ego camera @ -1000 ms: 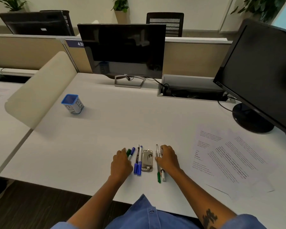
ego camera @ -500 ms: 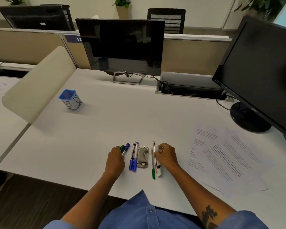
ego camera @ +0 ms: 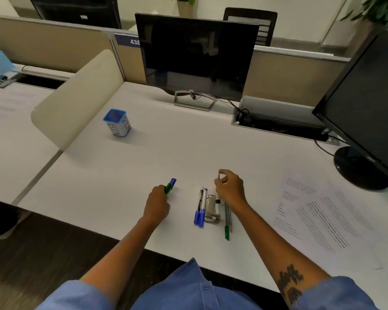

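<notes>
My left hand [ego camera: 156, 203] grips two markers [ego camera: 170, 185], one green and one blue, lifted a little off the white desk [ego camera: 126, 175]. My right hand [ego camera: 230, 190] pinches the top end of a white pen [ego camera: 217, 199], tilting it over a small metal stapler [ego camera: 211, 209]. Two blue-capped pens [ego camera: 201, 208] lie side by side left of the stapler. A green pen [ego camera: 227, 222] and a thin pencil lie to its right. A blue-rimmed cup labelled BIN [ego camera: 118, 123] stands far left on the desk.
Printed sheets [ego camera: 318, 211] lie at the right. A monitor [ego camera: 195, 57] stands at the back, another monitor [ego camera: 365, 104] at the right on a round base. A cable tray [ego camera: 278, 121] is open between them. A beige divider [ego camera: 76, 97] borders the left.
My left hand has moved left, away from the group, carrying the green and blue markers. My right hand has lifted the top end of the white pen.
</notes>
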